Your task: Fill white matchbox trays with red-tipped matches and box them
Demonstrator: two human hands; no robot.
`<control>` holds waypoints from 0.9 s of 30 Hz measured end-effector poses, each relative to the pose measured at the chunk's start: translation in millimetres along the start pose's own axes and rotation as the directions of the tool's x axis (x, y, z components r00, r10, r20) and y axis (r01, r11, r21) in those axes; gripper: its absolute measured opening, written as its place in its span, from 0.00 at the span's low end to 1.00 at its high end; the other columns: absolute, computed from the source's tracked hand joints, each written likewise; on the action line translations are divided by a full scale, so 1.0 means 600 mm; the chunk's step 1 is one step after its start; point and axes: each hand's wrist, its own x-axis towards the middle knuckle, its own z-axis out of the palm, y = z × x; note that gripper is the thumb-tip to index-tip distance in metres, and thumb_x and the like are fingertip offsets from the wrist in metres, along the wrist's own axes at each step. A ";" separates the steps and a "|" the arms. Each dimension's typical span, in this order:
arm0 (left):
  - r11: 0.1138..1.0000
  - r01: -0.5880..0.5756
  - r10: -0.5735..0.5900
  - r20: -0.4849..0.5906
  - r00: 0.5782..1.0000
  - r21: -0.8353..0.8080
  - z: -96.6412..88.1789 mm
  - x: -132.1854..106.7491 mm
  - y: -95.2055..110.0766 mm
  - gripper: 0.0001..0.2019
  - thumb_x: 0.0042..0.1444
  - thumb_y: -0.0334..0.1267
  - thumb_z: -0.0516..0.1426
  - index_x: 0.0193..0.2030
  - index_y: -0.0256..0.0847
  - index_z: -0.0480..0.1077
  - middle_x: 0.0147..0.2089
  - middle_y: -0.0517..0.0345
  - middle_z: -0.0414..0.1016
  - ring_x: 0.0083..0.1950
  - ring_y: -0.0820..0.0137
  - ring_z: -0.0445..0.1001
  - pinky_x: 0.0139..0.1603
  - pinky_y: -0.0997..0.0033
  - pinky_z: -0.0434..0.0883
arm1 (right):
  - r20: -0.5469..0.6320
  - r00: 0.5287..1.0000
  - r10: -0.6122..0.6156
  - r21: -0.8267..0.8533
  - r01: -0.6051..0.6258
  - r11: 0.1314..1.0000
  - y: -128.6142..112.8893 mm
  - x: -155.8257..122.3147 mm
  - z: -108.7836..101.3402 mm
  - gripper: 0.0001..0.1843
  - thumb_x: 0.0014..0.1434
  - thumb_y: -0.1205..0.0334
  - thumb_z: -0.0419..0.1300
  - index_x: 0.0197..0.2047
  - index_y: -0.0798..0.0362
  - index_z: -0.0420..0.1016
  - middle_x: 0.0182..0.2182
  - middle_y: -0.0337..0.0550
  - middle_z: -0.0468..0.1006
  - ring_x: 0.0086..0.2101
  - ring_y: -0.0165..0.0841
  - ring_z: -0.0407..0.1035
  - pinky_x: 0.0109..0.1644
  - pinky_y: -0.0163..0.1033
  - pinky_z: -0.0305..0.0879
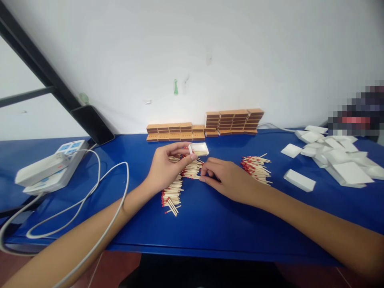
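Observation:
My left hand (166, 164) is closed on a white matchbox tray (202, 148), thumb on the near side, fingers partly hidden behind. Several matches (200, 153) lie inside the tray. Below and beside it spreads a heap of red-tipped matches (172, 188), partly covered by the left hand. My right hand (220, 176) has thumb and fingers pinched together at the right edge of the nearer matches (191, 171). Whatever sits between those fingertips is too small to make out. Another pile of matches (256, 169) lies beyond the right wrist.
Stacked matchboxes (234, 122) line the wall at the back. White empty trays (339, 154) are heaped at the right, with one loose tray (299, 180) nearer. On the left are a power strip (64, 164) and a white cable (127, 180) looping over the left forearm.

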 end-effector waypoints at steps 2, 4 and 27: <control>1.000 -0.001 0.001 0.003 1.000 0.005 0.000 0.000 -0.002 0.22 0.53 0.44 0.73 0.53 0.38 0.80 0.44 0.49 0.88 0.48 0.58 0.86 0.49 0.62 0.82 | 0.019 1.000 -0.003 0.005 0.003 1.000 0.001 0.001 0.000 0.05 0.71 0.64 0.59 0.40 0.51 0.73 0.36 0.40 0.75 0.33 0.32 0.70 0.39 0.39 0.64; 1.000 -0.003 0.002 0.006 1.000 0.003 0.000 0.001 -0.002 0.22 0.53 0.43 0.73 0.52 0.38 0.80 0.44 0.49 0.88 0.48 0.58 0.86 0.49 0.62 0.82 | 0.037 0.999 -0.005 -0.018 0.006 1.000 0.001 0.001 0.002 0.06 0.72 0.64 0.58 0.40 0.51 0.73 0.37 0.41 0.76 0.34 0.33 0.71 0.40 0.39 0.64; 0.993 -0.047 0.048 -0.009 0.999 0.108 -0.005 0.003 -0.001 0.20 0.55 0.40 0.72 0.54 0.37 0.80 0.44 0.49 0.88 0.48 0.59 0.87 0.53 0.61 0.81 | 0.055 0.998 -0.029 -0.004 0.030 1.000 0.002 -0.001 -0.021 0.07 0.75 0.61 0.54 0.43 0.50 0.70 0.42 0.43 0.77 0.37 0.35 0.72 0.41 0.40 0.62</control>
